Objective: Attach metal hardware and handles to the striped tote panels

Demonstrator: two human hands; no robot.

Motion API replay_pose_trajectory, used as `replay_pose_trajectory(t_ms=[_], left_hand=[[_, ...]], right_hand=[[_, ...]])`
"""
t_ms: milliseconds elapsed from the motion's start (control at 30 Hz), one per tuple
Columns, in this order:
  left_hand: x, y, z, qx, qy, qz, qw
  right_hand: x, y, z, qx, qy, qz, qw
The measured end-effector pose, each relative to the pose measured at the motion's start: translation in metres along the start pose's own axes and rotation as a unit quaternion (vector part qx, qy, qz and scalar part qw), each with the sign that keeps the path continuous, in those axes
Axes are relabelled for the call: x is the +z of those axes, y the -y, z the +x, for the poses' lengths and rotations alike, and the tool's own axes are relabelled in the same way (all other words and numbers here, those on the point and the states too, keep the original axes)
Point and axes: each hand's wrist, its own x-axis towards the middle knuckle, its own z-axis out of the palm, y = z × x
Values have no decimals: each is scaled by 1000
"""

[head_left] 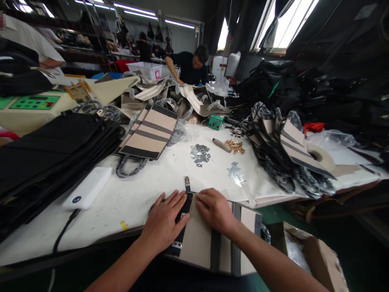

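Note:
A beige bag panel point(197, 247) with dark bands lies at the table's front edge and overhangs it. My left hand point(165, 221) rests flat over the black strip on its left side, fingers stretched out. My right hand point(216, 209) is on the panel's upper edge, fingers bent and pressed together on it; its fingertips are partly hidden. Between the hands, a short black strap with a metal clasp point(187, 182) sticks out beyond the far edge. A small metal plate point(176, 245) shows near the black strip's lower end.
Thin metal plates point(200, 154), brass-coloured fasteners point(235, 147) and a tool handle point(221, 145) lie ahead. Bag pieces are stacked left point(148, 134) and right point(291, 142). A white power bank point(89, 188) sits left, an open carton point(316, 259) below right. Another person point(190, 67) works opposite.

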Motion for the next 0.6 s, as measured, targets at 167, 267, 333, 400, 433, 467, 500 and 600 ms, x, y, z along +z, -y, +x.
replay_pose_trajectory(t_ms=[167,267,333,400,433,467,500,600], left_hand=[[5,3,-1,-6,-24,-37,999],[4,3,-1,-11,-31,-52,998],[3,3,0,-17,-30,-60,998],[2,1,0,-24,-22,-69,997],[1,1,0,-27,-17,-74,997],[0,0,-1,-31,-13,-80,996],[-1,-1,-1,-35,-8,-87,996],[-3,-3,-2,-51,2,-106,993]], right_hand=[[-54,-82,-2,197,-74,-101,972],[-79,-127,-3,314,-34,-171,933],[-84,-142,-2,335,-9,-185,924],[-82,-147,0,338,-4,-187,922],[-81,-148,1,339,-2,-187,922],[-79,-148,1,340,-1,-187,922],[-78,-149,2,342,-1,-184,922],[-81,-151,3,351,-3,-156,923]])
